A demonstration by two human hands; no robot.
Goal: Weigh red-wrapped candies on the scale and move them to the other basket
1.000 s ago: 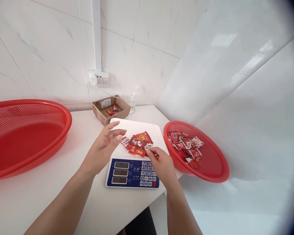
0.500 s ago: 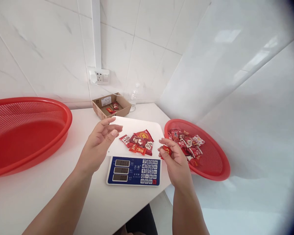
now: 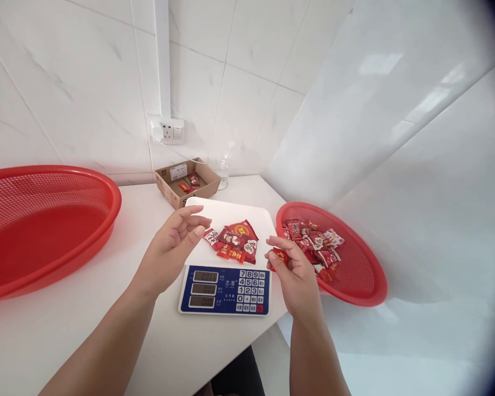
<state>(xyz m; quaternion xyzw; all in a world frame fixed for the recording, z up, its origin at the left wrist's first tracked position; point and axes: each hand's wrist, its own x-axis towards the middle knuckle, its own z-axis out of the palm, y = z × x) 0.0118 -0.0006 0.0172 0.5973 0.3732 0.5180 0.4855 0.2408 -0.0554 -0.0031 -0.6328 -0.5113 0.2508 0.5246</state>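
A digital scale with a white weighing plate sits on the white table, carrying a small heap of red candy packets. My right hand hovers at the scale's right edge, fingers closed on one red candy packet. My left hand hangs over the scale's left side with its fingers loosely apart and nothing in it. A small red mesh basket to the right holds several more packets.
A large red mesh basket lies at the left of the table. A cardboard box with a few packets stands by the tiled wall, a clear plastic bottle beside it, under a wall socket. The table edge runs just below the scale.
My right hand lifted one red packet off the heap on the scale and carried it right, toward the small basket. The left hand stayed almost still.
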